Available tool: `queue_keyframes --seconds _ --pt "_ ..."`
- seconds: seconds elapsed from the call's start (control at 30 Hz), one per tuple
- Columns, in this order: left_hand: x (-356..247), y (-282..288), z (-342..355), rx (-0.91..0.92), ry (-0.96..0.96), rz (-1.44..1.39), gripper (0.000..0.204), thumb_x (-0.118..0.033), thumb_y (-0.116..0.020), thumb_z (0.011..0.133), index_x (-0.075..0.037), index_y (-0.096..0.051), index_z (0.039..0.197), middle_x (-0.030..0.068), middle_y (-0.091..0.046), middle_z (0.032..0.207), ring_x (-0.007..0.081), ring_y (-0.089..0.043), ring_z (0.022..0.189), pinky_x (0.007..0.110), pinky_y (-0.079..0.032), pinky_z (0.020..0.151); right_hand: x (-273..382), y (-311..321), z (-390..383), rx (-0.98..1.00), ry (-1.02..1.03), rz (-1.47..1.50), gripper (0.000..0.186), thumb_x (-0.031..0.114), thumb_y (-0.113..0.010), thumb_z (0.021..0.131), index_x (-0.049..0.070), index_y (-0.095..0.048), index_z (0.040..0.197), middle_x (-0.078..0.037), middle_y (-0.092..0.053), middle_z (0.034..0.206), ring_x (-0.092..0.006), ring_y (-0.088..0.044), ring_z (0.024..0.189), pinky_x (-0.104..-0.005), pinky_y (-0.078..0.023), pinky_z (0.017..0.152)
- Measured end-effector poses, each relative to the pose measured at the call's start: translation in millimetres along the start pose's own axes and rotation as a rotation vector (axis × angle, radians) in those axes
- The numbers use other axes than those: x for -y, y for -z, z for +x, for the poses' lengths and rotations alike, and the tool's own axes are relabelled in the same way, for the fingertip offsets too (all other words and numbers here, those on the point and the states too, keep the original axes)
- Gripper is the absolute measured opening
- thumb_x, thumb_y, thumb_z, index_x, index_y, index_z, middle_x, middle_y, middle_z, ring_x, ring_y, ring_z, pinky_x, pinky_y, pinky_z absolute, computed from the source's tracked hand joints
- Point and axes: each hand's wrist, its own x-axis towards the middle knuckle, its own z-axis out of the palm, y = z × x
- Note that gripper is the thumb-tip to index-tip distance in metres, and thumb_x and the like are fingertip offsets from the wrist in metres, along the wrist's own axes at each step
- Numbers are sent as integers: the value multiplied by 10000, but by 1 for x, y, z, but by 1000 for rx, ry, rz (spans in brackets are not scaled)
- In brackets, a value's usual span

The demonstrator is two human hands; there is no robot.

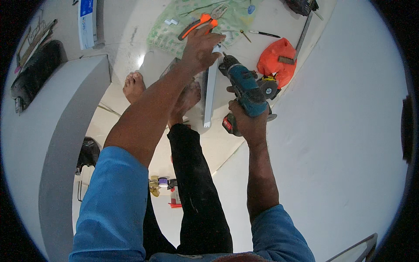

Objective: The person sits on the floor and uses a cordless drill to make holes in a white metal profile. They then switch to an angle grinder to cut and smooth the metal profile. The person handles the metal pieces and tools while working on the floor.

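Observation:
My right hand [249,120] is wrapped round the handle of a teal and black cordless drill [246,85]. The drill's tip points up and left, close to the top end of a long white strip [211,89]. At that end of the strip is my left hand [201,50], its thumb and fingers bent round it; the exact grip is partly hidden. Just beyond the left hand lie pliers with orange and black handles [204,19], partly covered by the fingers. They rest on a green patterned cloth [161,32].
An orange-red bag [275,59], an angle grinder [267,87] and a dark pen-like tool [264,33] lie to the right. My bare feet [134,86] stand near the strip. On the left are a curved ledge [74,96] and a blue-white box [87,26]. A white wall [340,118] rises on the right.

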Motion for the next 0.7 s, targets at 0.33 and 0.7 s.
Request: queue_keyframes --seconds 0.33,0.7 --pt "16 -9 -4 70 122 -45 331 -279 -848 871 -213 -824 1194 8 -781 1326 317 -525 1500 581 -329 1232 3 -3 27 5 3 -43 522 -1 -701 827 21 -709 1348 -107 -798 1186 -166 -730 955 -334 -601 868" --pt "11 -14 -5 36 137 0 323 -224 -909 823 -225 -840 1138 -14 -808 1253 288 -531 1491 595 -343 1206 4 -2 36 18 -16 -67 465 -20 -729 828 35 -749 1289 -87 -810 1144 -146 -725 914 -334 -596 846"
